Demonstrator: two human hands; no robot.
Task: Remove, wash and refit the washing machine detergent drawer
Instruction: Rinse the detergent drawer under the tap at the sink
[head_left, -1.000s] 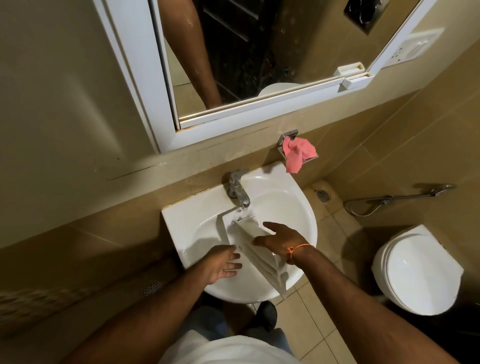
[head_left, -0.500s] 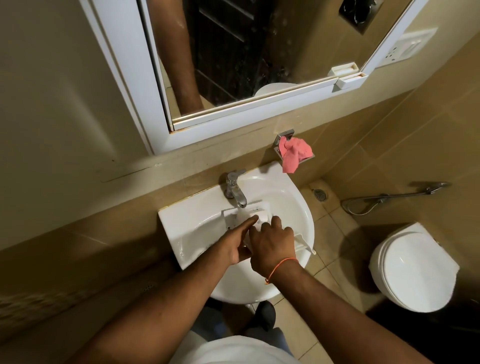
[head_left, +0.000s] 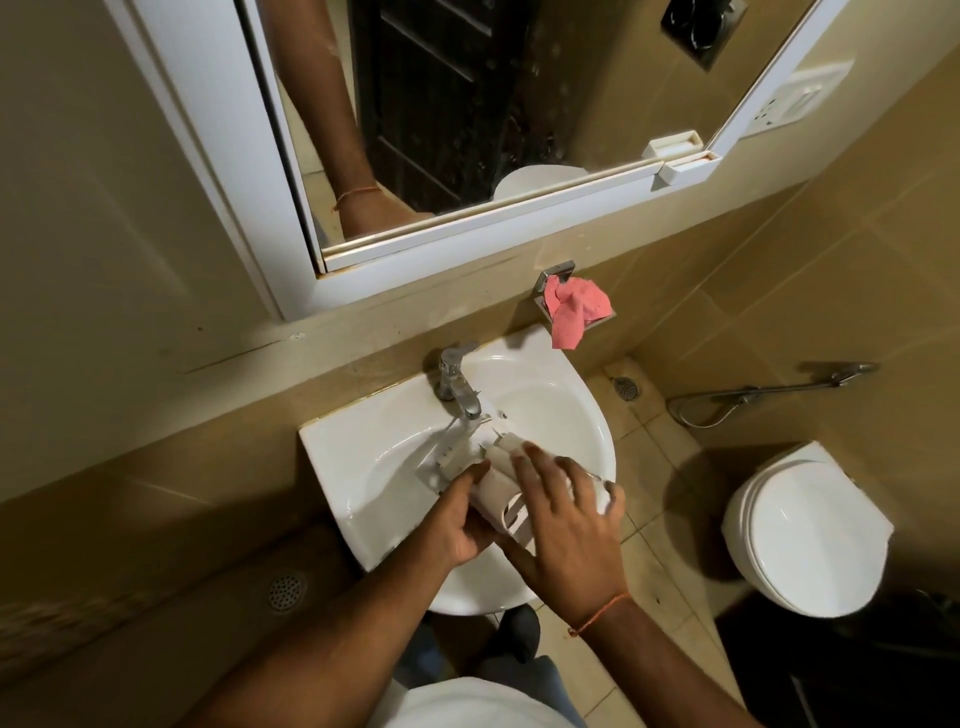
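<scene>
Both my hands work the white ribbed plastic detergent drawer under the chrome tap: left hand fingers now clamped beneath it, right hand fingers spread flat on top.

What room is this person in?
Most likely a small bathroom. There is a white washbasin with a tap, a toilet beside it, and a mirror on the wall above.

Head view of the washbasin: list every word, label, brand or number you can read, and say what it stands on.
None can be read.
Detergent drawer, held by both hands: no visible print.
Tap: no legible brand.
Wall switch plate: markings too small to read.
</scene>
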